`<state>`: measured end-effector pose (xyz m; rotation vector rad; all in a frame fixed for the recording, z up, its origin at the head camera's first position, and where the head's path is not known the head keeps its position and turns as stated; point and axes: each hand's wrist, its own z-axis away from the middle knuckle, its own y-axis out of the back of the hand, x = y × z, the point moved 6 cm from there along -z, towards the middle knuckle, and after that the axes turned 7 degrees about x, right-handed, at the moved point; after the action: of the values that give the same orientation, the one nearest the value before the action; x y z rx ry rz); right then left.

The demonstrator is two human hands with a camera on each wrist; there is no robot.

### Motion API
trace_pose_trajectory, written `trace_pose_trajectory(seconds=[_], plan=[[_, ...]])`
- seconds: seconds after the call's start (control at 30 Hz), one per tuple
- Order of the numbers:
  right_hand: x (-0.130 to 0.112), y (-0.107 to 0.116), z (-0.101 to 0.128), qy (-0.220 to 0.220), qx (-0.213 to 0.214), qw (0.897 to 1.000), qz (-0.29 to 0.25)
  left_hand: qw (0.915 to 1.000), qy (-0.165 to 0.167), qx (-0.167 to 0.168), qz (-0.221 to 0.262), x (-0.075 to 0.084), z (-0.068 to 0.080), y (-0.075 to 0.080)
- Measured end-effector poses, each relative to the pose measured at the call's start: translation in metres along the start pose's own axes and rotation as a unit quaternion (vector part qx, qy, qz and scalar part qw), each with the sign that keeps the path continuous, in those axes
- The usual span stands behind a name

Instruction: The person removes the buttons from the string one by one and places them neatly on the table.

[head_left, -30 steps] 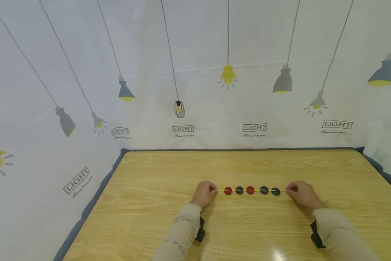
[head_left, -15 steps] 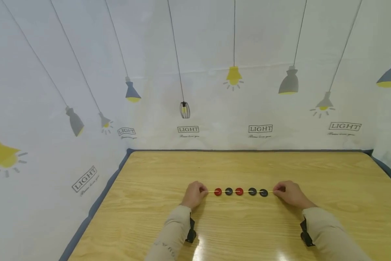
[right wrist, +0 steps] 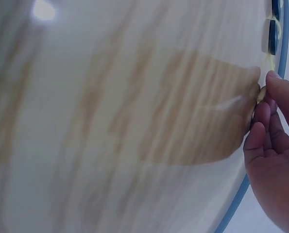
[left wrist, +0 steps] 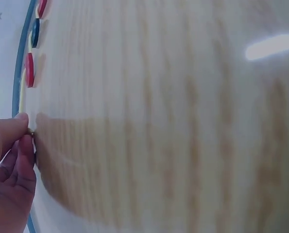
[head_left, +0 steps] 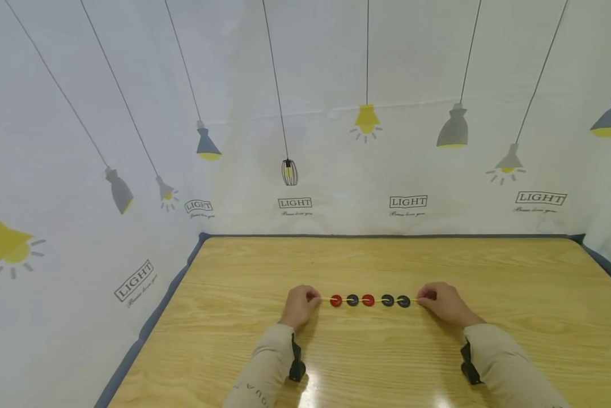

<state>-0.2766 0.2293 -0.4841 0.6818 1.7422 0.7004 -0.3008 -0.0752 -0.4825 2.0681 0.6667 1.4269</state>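
Note:
A yellow string (head_left: 360, 300) runs left to right just over the wooden table, threaded through two red buttons and three dark ones. The red button (head_left: 335, 301) at the left end is nearest my left hand (head_left: 300, 306), whose thumb and fingers pinch that end of the string. At the other end, my right hand (head_left: 445, 304) pinches the string beside the outermost dark button (head_left: 403, 301). In the left wrist view, a red button (left wrist: 29, 70) stands on edge close to the table; the right wrist view shows a dark button (right wrist: 272, 37) likewise.
The wooden table (head_left: 224, 340) has a dark blue edge (head_left: 147, 326) along its left and far sides. Behind it hangs a pale wall cloth (head_left: 326, 147) printed with lamps. Each wrist carries a black camera mount (head_left: 296, 362).
Both hands have shifted left with the string and buttons. The hands are slightly closer together, and the string looks less taut. Both still pinch its ends.

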Motion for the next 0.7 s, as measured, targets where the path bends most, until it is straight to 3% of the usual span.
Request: trace_pose_trajectory(seconds=[0.13,0.3,0.7], plan=[[-0.0009,-0.0019,-0.0009,-0.004,0.0,1.0,-0.005,0.9997,0.003,0.026,0.005,-0.0029,0.0021,0.0025],[-0.0014,-0.002,-0.0009,-0.005,-0.002,1.0,-0.012,0.9992,0.01,0.035,0.018,-0.0067,0.0038,0.0016],[0.0048,-0.002,-0.0003,-0.017,-0.021,0.999,-0.028,0.999,-0.003,0.0,0.046,-0.0046,0.0067,0.0009]])
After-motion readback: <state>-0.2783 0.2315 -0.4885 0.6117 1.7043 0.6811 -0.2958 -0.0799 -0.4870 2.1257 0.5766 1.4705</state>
